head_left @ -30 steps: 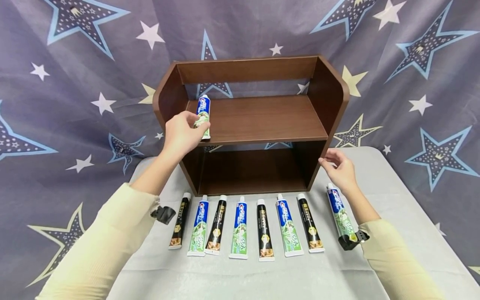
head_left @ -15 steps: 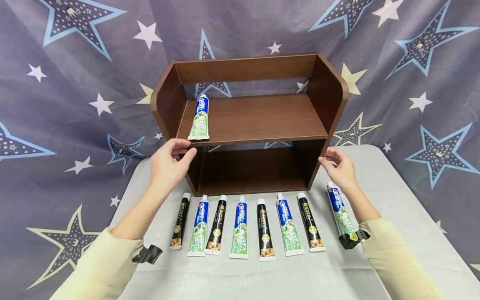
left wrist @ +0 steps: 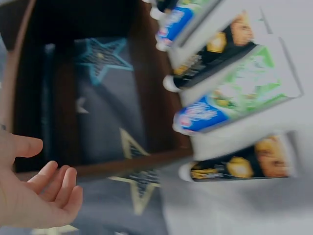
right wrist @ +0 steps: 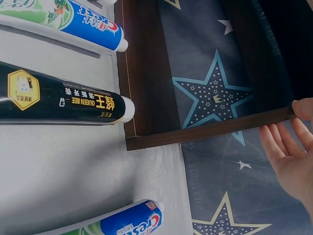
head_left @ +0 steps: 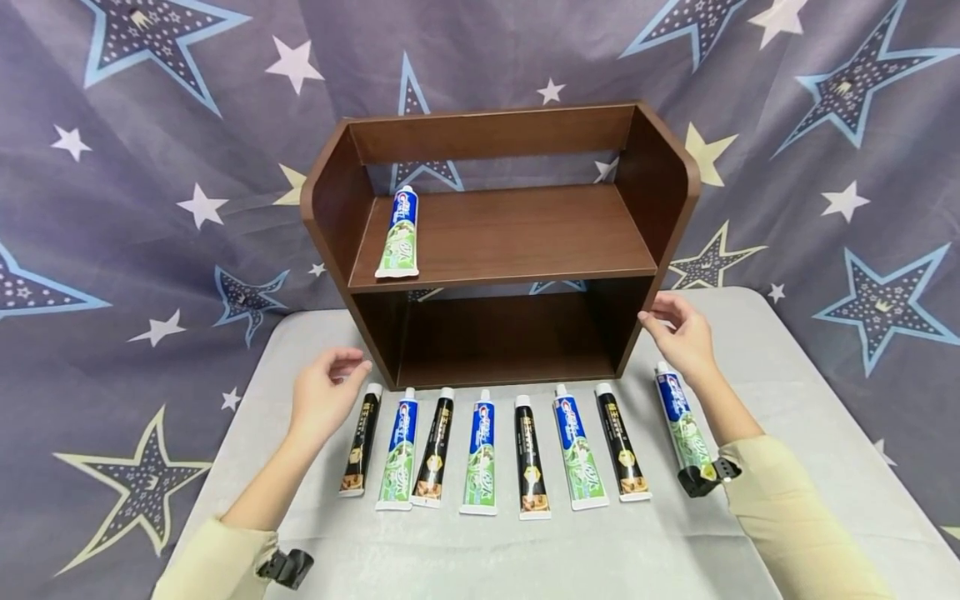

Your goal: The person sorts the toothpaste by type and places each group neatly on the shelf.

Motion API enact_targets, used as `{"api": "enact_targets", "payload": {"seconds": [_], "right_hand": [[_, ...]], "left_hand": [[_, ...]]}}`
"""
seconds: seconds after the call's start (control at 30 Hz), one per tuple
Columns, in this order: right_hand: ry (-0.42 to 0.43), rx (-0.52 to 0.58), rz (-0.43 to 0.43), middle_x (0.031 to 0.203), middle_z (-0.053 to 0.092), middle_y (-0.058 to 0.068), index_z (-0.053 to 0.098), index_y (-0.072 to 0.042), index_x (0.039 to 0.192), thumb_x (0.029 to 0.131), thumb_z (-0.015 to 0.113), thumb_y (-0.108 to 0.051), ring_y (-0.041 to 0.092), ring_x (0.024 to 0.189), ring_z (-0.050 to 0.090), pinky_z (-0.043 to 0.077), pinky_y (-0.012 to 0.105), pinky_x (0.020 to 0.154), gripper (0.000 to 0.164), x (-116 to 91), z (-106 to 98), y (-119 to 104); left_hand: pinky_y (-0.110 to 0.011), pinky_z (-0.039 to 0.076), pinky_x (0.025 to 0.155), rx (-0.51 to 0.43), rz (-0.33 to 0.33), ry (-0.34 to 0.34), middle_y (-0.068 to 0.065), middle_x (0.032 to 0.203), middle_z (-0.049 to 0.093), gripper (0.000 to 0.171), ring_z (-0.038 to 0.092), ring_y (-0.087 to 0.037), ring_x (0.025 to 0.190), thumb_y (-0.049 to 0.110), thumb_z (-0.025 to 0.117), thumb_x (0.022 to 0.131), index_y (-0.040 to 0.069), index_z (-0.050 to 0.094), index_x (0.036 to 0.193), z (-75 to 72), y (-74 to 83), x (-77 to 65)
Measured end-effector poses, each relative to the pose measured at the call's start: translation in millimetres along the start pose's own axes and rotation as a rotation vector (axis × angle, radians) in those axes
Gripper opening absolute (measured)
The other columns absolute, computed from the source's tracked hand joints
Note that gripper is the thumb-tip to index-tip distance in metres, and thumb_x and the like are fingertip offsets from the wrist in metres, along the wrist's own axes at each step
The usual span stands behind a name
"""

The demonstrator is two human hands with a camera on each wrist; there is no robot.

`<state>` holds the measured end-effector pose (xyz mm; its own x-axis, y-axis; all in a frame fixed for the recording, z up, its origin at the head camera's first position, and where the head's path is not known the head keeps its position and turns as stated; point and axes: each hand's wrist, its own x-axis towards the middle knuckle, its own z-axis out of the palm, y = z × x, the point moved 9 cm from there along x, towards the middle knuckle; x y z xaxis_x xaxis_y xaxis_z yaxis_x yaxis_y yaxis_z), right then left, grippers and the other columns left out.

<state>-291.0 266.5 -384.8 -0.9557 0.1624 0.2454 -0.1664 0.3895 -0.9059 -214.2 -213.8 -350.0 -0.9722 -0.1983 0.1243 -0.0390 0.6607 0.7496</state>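
Observation:
A two-tier brown wooden shelf (head_left: 510, 237) stands on the table. One blue-and-green toothpaste tube (head_left: 399, 237) lies at the left of its upper board, cap toward the back. My left hand (head_left: 326, 396) holds nothing, fingers loosely bent, just left of the shelf's lower corner and near the leftmost black toothpaste tube (head_left: 362, 442). With the thumb at the front edge and fingers along the outer face, my right hand (head_left: 681, 333) grips the shelf's right side panel (right wrist: 234, 122). Beneath the right forearm lies another blue-and-green tube (head_left: 681, 421), partly covered by the wrist strap.
In front of the shelf, black tubes such as this one (head_left: 532, 458) alternate in a row with blue-and-green tubes such as this one (head_left: 480, 458). A grey cloth covers the table (head_left: 600, 558). Behind hangs a star-patterned curtain (head_left: 480, 50).
My left hand has let go of the blue-and-green toothpaste tube on the upper board and come down toward the table. My right hand has stayed at the shelf's side.

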Motion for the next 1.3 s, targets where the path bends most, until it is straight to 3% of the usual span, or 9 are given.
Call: {"api": "enact_targets", "payload": {"seconds": [0.2, 0.33, 0.47, 0.6, 0.77, 1.07, 1.3], "right_hand": [[-0.005, 0.001, -0.006, 0.086, 0.054, -0.030, 0.055, 0.008, 0.121, 0.090, 0.063, -0.009, -0.015, 0.083, 0.053, 0.046, 0.001, 0.074, 0.036, 1.8, 1.5, 0.5], [-0.005, 0.005, -0.011, 0.086, 0.054, -0.030, 0.055, 0.008, 0.120, 0.090, 0.063, -0.008, -0.015, 0.083, 0.053, 0.046, 0.001, 0.074, 0.035, 2.3, 1.9, 0.0], [-0.005, 0.004, -0.015, 0.086, 0.054, -0.030, 0.055, 0.009, 0.120, 0.090, 0.062, -0.008, -0.015, 0.083, 0.053, 0.046, 0.001, 0.074, 0.035, 1.6, 1.9, -1.8], [-0.007, -0.003, -0.013, 0.086, 0.054, -0.030, 0.055, 0.009, 0.120, 0.091, 0.063, -0.010, -0.015, 0.083, 0.053, 0.046, 0.001, 0.073, 0.035, 0.7, 2.5, -3.3], [-0.005, 0.003, -0.004, 0.087, 0.054, -0.029, 0.055, 0.008, 0.120, 0.090, 0.063, -0.010, -0.014, 0.083, 0.053, 0.046, 0.001, 0.073, 0.035, 2.2, 3.5, -1.9], [-0.005, 0.005, 0.011, 0.087, 0.054, -0.029, 0.055, 0.008, 0.121, 0.090, 0.062, -0.007, -0.014, 0.083, 0.053, 0.045, 0.001, 0.073, 0.035, 4.0, 2.8, 0.3], [-0.001, 0.065, 0.003, 0.086, 0.056, -0.026, 0.054, 0.013, 0.118, 0.089, 0.060, 0.000, -0.013, 0.081, 0.055, 0.047, 0.001, 0.072, 0.033, 2.7, 1.5, 0.9]], "left_hand": [[-0.035, 0.051, 0.089, 0.036, -0.135, -0.044, -0.024, 0.112, 0.067, 0.029, 0.064, -0.033, 0.101, 0.017, 0.060, 0.093, -0.002, 0.062, 0.114, 10.6, -53.6, -5.1], [-0.028, 0.050, 0.080, 0.073, -0.203, -0.071, -0.023, 0.110, 0.068, 0.031, 0.065, -0.031, 0.097, 0.020, 0.061, 0.092, -0.002, 0.062, 0.113, 18.0, -83.6, -6.5], [-0.024, 0.046, 0.073, 0.096, -0.240, -0.114, -0.021, 0.103, 0.069, 0.032, 0.064, -0.027, 0.088, 0.019, 0.062, 0.089, -0.004, 0.062, 0.112, 27.4, -106.2, -5.8], [-0.034, 0.049, 0.078, 0.116, -0.264, -0.187, -0.023, 0.103, 0.068, 0.035, 0.063, -0.030, 0.089, 0.018, 0.064, 0.087, -0.006, 0.060, 0.112, 38.4, -124.8, -6.1], [-0.046, 0.048, 0.088, 0.155, -0.283, -0.268, -0.026, 0.109, 0.066, 0.038, 0.063, -0.037, 0.098, 0.016, 0.067, 0.084, -0.007, 0.059, 0.113, 47.5, -141.6, -8.5], [-0.025, 0.047, 0.061, 0.129, -0.340, -0.282, -0.018, 0.089, 0.067, 0.039, 0.061, -0.018, 0.070, 0.014, 0.070, 0.081, -0.007, 0.058, 0.110, 51.4, -155.2, -10.8], [-0.024, 0.046, 0.059, 0.155, -0.361, -0.284, -0.017, 0.086, 0.069, 0.032, 0.061, -0.019, 0.071, 0.015, 0.069, 0.083, -0.007, 0.060, 0.104, 58.7, -155.4, -15.4]]}}
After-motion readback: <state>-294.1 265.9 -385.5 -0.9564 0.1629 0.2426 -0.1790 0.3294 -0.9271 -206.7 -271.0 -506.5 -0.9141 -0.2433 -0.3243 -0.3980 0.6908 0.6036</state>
